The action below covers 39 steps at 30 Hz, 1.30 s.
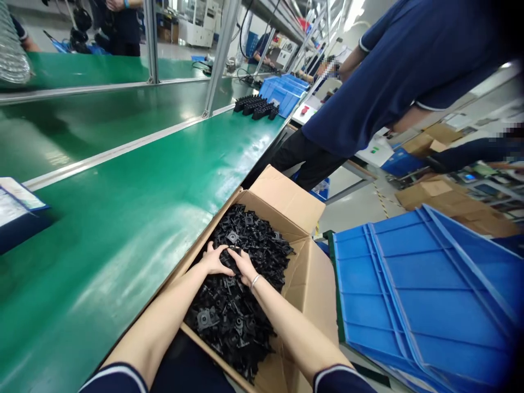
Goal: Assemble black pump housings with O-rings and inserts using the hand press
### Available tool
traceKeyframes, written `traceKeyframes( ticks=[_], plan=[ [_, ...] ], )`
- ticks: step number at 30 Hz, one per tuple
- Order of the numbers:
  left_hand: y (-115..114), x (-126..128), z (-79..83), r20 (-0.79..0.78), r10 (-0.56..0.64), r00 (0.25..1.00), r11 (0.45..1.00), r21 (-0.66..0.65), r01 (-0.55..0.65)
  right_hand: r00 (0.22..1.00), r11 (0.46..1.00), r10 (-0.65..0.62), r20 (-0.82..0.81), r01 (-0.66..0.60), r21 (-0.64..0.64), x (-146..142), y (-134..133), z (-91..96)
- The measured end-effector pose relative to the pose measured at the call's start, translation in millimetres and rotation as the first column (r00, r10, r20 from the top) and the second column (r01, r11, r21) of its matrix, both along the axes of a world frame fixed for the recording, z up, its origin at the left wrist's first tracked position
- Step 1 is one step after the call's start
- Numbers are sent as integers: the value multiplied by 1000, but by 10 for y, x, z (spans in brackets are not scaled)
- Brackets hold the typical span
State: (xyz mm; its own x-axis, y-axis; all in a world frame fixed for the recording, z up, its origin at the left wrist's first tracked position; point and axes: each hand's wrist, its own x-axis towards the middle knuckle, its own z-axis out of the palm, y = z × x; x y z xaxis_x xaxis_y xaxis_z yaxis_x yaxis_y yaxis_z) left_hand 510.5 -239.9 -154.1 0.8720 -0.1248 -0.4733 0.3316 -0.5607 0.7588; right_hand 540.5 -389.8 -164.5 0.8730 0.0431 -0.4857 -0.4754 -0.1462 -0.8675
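An open cardboard box (310,273) holds a deep heap of small black plastic parts (262,240), some with a square plate and a round centre. Both hands reach down into the middle of it. My left hand (214,260) curves its thumb and fingers around a cluster of the parts. Facing it from the right, my right hand (244,266), with a bracelet at the wrist, closes on the same cluster. The two hands' fingertips nearly meet over it, and the parts between the palms are partly hidden.
Along the box's left side runs a green conveyor belt (135,196). Rows of black parts (256,106) and blue bins (282,93) stand at its far end. A large blue crate (426,295) is at the right. Another person (368,93) stands just beyond the box.
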Motion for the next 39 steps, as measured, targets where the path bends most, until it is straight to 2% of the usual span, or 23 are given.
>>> traceKeyframes(
  ticks=[5, 10, 13, 16, 18, 21, 23, 25, 28, 30, 32, 34, 37, 38, 39],
  plan=[
    [-38, -203, 100, 73, 65, 995, 994, -95, -58, 998, 990, -63, -11, 64, 124, -235, 14, 130],
    [-157, -293, 387, 188, 124, 974, 973, -214, -83, 985, 964, -173, 23, 165, 209, -387, -20, 340],
    [-247, -265, 722, 292, 117, 949, 963, -268, -37, 964, 945, -234, 126, 195, 261, -391, -82, 652],
    [-234, -248, 1196, 416, 118, 902, 961, -278, 3, 932, 931, -264, 250, 178, 317, -335, -100, 1133],
    [-107, -281, 1530, 526, 132, 840, 963, -269, 17, 915, 922, -256, 310, 135, 362, -274, 0, 1469],
    [279, -499, 1925, 702, 195, 685, 974, -222, -50, 895, 914, -133, 427, -56, 403, -246, 432, 1841],
    [618, -789, 2052, 758, 251, 601, 966, -158, -205, 831, 896, 45, 554, -279, 345, -331, 891, 1950],
    [973, -1154, 2045, 774, 316, 548, 909, -82, -409, 717, 851, 215, 663, -471, 232, -487, 1412, 1940],
    [1456, -1690, 1848, 747, 431, 506, 744, 24, -668, 556, 765, 376, 741, -637, 90, -750, 2135, 1791],
    [1707, -1958, 1691, 725, 476, 498, 625, 120, -771, 459, 694, 457, 762, -720, 18, -893, 2501, 1687],
    [1890, -2122, 1578, 714, 493, 497, 517, 218, -827, 349, 613, 530, 773, -788, -64, -986, 2759, 1631],
    [2021, -2187, 1533, 707, 511, 489, 431, 282, -857, 244, 528, 583, 775, -839, -133, -1020, 2914, 1643],
    [2158, -2204, 1590, 693, 541, 478, 383, 303, -873, 102, 407, 629, 771, -887, -216, -939, 2911, 1772],
    [2187, -2219, 1632, 688, 544, 481, 383, 306, -871, 65, 402, 628, 776, -880, -251, -867, 2830, 1825],
    [2204, -2250, 1680, 683, 545, 487, 385, 312, -869, 50, 434, 615, 787, -855, -285, -768, 2702, 1868]
  ],
)
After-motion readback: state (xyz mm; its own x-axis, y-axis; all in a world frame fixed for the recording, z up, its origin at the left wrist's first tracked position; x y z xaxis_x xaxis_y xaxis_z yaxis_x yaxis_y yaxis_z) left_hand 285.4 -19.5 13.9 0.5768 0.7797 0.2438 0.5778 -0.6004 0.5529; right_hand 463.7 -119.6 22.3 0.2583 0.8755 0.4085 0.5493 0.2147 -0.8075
